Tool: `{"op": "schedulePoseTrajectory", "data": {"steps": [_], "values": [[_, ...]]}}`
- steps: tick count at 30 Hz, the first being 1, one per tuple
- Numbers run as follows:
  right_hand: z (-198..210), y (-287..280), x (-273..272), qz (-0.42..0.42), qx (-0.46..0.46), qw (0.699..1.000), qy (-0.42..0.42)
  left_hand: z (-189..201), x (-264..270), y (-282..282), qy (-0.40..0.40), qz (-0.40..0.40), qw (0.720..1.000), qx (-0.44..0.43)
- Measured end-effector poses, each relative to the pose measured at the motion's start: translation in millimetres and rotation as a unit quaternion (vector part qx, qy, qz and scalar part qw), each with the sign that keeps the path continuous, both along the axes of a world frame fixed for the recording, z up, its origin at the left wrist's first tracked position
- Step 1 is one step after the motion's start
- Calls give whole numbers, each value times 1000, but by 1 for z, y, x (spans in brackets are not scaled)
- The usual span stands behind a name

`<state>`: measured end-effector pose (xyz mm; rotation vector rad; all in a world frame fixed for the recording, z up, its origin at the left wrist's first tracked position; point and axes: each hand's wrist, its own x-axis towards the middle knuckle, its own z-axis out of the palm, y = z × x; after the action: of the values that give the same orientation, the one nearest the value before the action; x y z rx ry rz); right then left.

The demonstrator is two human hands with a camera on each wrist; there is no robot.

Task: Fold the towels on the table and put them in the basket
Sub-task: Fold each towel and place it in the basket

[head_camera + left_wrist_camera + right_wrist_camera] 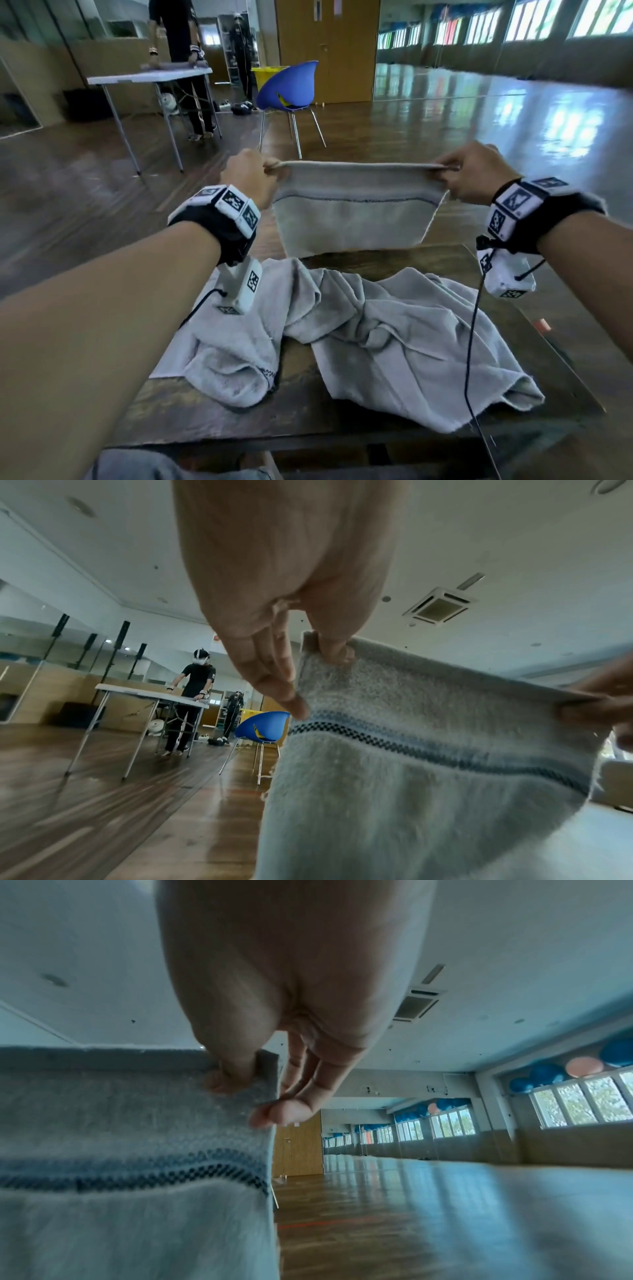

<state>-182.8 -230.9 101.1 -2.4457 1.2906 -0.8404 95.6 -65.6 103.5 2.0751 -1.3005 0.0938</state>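
Observation:
I hold a light grey towel (352, 212) with a dark checked stripe stretched in the air above the far edge of the table. My left hand (251, 178) pinches its top left corner and my right hand (469, 173) pinches its top right corner. The left wrist view shows the thumb (334, 645) on the towel (411, 764) hem. In the right wrist view the thumb (232, 1074) presses the towel (130, 1150) corner against the fingers. More grey towels (359, 329) lie crumpled on the dark wooden table (298, 411) below. No basket is in view.
A blue chair (289, 89) stands on the wooden floor beyond the table. Further back left, a person stands at a white folding table (150, 77). A yellow bin (265, 73) sits behind the chair. Cables hang from both wrist cameras over the towels.

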Motion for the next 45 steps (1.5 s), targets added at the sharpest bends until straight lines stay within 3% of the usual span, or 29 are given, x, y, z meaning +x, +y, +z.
{"op": "schedulePoseTrajectory", "data": {"steps": [3,5,7,10,15,17,21,26,29,32,36,41,45], "values": [[-16,-9,-1,12,58,998,-21,-10,0,-3,133,-47,990,-25],[-23,-15,-3,13,50,998,-23,-13,2,-6,186,-62,980,-43],[-26,-15,-6,21,24,998,-48,-15,6,-9,169,-66,981,-65],[-32,-8,-11,49,0,994,-97,-22,3,0,66,-46,994,-76],[-56,12,-35,62,63,995,56,-47,-11,29,15,-67,993,100],[-64,22,-45,57,85,993,62,-54,-17,40,30,-71,987,139],[-71,50,-66,56,86,994,-32,-57,-25,60,57,-57,988,135],[-58,86,-100,62,19,993,-99,-32,-41,93,140,-100,984,48],[-35,112,-115,84,67,979,-173,-9,-53,114,174,-128,976,28],[-14,139,-132,114,135,954,-241,13,-65,138,182,-159,967,75],[0,178,-171,169,233,945,-156,25,-78,185,227,-197,935,190],[-26,211,-194,185,298,933,-82,-3,-91,217,267,-227,892,286],[-57,209,-185,156,301,939,-54,-39,-91,197,224,-223,892,323]]}}
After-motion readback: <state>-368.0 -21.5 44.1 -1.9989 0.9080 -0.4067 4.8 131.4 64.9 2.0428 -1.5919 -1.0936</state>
